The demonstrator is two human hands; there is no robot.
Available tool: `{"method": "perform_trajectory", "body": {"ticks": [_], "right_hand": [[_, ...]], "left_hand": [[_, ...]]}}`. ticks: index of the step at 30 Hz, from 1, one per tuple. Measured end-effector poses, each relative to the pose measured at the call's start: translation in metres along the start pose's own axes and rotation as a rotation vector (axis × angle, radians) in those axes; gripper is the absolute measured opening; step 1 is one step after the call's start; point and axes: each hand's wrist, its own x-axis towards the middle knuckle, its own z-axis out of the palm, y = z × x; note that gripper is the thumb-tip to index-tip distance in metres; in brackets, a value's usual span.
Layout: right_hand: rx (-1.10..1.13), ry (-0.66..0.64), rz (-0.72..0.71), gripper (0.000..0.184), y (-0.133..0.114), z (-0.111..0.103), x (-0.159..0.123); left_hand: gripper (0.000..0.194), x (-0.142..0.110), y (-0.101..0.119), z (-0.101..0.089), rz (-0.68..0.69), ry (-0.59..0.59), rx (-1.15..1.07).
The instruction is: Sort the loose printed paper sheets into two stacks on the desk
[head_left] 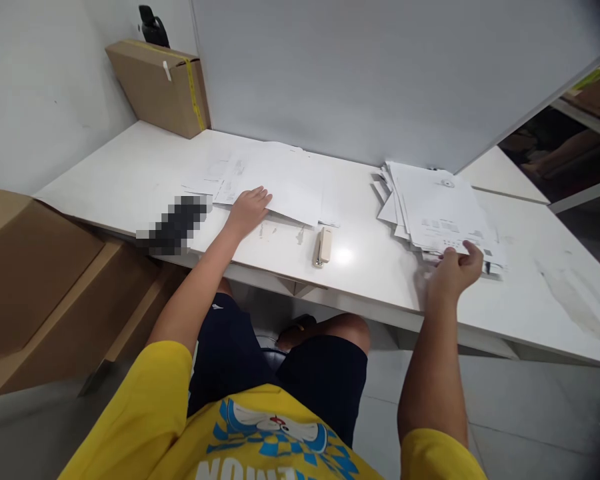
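Note:
My left hand (250,208) lies flat with its fingers stretched over the near left edge of some white paper sheets (285,177). My right hand (454,270) is at the near edge of a thick, uneven paper stack (437,197); its thumb and bent fingers are apart, and no sheet is visibly gripped. The top sheet of that stack bears small print and a round drawing. Between the two paper piles, close to the front of the table, a beige stapler (324,247) rests on the white tabletop.
A taped cardboard box (163,90) stands at the table's back left corner, with a black bottle (153,27) behind it. A blurred-out dark object (177,225) lies near the left front edge. Open cardboard boxes (40,280) sit below left. A grey partition (355,80) borders the back.

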Motion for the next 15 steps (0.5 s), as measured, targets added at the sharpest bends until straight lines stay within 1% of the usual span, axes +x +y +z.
{"method": "perform_trajectory", "body": {"ticks": [2,3,5,6,8,10,12,14,15], "right_hand": [[0.067,0.109,0.005,0.027,-0.013,0.011,-0.011],[0.100,0.105,0.002,0.026,-0.021,0.018,-0.017],[0.170,-0.004,-0.040,0.028,-0.039,0.036,-0.029],[0.202,-0.061,-0.077,0.029,-0.049,0.045,-0.034],[0.251,-0.147,-0.159,0.031,-0.068,0.065,-0.043],[0.273,-0.200,-0.223,0.031,-0.087,0.084,-0.049],[0.289,-0.255,-0.257,0.030,-0.106,0.103,-0.055],[0.304,-0.335,-0.251,0.029,-0.126,0.120,-0.062],[0.306,-0.387,-0.237,0.028,-0.137,0.128,-0.066]], "left_hand": [[0.036,0.000,0.000,0.002,-0.010,0.022,-0.031],[0.034,-0.001,-0.001,0.002,-0.026,0.040,-0.051],[0.030,-0.002,-0.003,0.004,-0.079,0.105,-0.097],[0.029,-0.003,-0.004,0.005,-0.112,0.157,-0.126],[0.033,-0.005,-0.006,0.006,-0.192,0.303,-0.190],[0.047,-0.006,-0.009,0.005,-0.290,0.496,-0.265],[0.061,-0.006,-0.011,0.004,-0.403,0.681,-0.338],[0.066,-0.006,-0.013,0.002,-0.507,0.800,-0.407],[0.066,-0.005,-0.014,0.001,-0.549,0.825,-0.441]]}}
